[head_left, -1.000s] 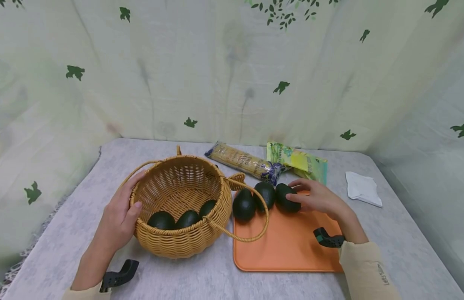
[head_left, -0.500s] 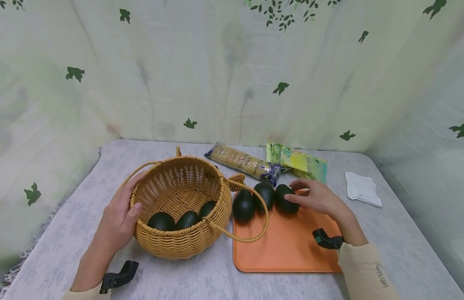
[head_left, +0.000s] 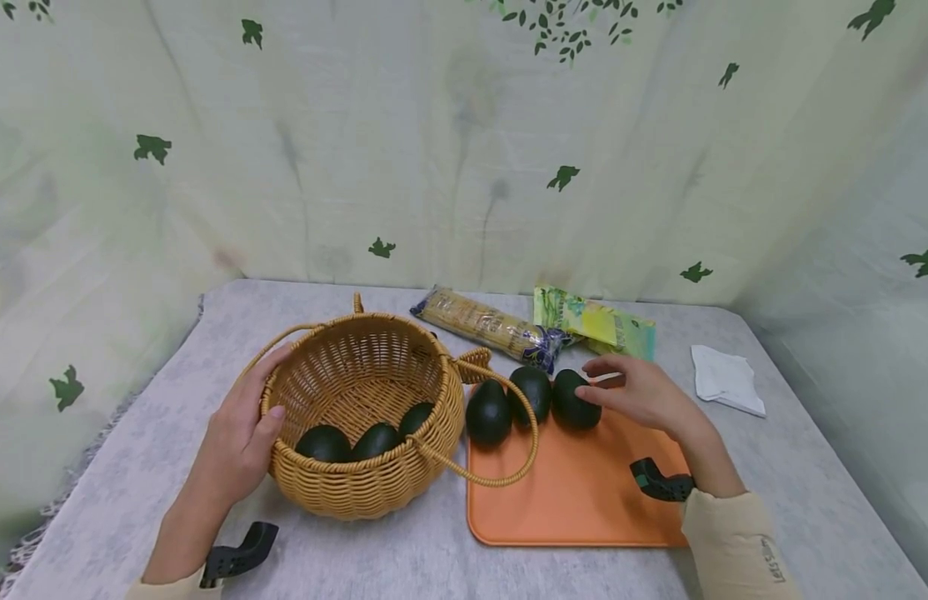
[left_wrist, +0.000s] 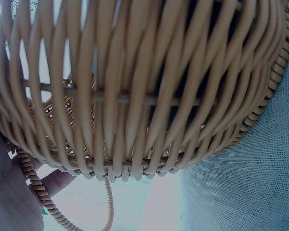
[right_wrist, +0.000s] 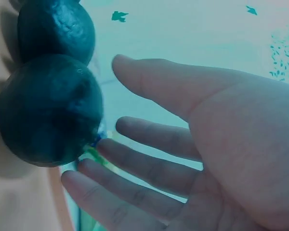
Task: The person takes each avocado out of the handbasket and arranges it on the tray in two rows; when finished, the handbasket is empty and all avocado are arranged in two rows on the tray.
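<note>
In the head view my left hand (head_left: pixel 235 433) grips the left rim of a wicker basket (head_left: pixel 359 492), its thumb over the edge. The basket tilts toward me, and several dark green avocados (head_left: pixel 324 442) show along its near inner wall. The left wrist view is filled by the basket's woven side (left_wrist: pixel 135 86). My right hand (head_left: pixel 644 396) hovers at the right side of an avocado (head_left: pixel 575 400) on the orange tray (head_left: pixel 576 500). In the right wrist view its fingers are spread and relaxed, with a gap between thumb and avocado (right_wrist: pixel 50 110). Two more avocados (head_left: pixel 489 412) sit to the left.
Behind the tray lie a clear bag of noodle-like sticks (head_left: pixel 482 321) and green-yellow packets (head_left: pixel 591 317). A white folded tissue (head_left: pixel 726 379) is at the right. The basket's looped handle (head_left: pixel 527 450) hangs over the tray's left part. A printed curtain backs the table.
The right hand's fingers and thumb have eased slightly away from the rightmost avocado, to the right. The left hand and the basket have stayed in place.
</note>
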Demonstrator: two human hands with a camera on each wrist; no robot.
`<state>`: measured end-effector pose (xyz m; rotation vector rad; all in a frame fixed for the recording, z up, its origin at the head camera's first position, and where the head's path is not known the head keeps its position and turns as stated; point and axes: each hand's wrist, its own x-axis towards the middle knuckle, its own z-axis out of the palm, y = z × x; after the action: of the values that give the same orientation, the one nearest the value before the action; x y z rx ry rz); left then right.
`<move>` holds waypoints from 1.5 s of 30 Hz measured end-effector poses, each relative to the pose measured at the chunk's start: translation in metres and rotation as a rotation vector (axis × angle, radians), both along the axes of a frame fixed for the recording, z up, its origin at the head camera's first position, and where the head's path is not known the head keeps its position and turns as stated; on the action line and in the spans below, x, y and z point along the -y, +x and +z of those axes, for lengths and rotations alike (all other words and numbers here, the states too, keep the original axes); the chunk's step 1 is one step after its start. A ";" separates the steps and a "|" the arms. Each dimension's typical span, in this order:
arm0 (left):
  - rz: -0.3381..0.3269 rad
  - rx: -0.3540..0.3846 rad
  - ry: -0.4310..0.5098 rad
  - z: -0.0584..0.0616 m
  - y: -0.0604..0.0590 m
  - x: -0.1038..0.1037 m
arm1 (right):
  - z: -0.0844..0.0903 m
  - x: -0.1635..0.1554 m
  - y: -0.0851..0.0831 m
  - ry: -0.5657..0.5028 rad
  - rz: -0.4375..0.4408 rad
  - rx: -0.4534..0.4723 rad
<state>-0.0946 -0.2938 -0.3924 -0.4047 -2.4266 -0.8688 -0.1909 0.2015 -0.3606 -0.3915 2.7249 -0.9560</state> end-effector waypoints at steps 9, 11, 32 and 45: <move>0.020 0.020 -0.009 0.001 0.001 -0.001 | 0.015 0.002 0.007 -0.008 -0.038 -0.090; 0.021 0.022 -0.008 0.001 0.002 -0.001 | 0.018 0.003 0.008 -0.018 -0.034 -0.112; 0.008 0.006 -0.003 0.001 0.001 -0.001 | 0.052 0.046 0.003 -0.176 0.068 -0.191; 0.023 0.027 0.020 0.000 0.002 -0.002 | 0.072 0.088 -0.001 -0.291 0.201 -0.156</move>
<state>-0.0930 -0.2920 -0.3921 -0.3596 -2.4398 -0.8939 -0.1915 0.1138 -0.2886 -0.8068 2.6157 -1.3146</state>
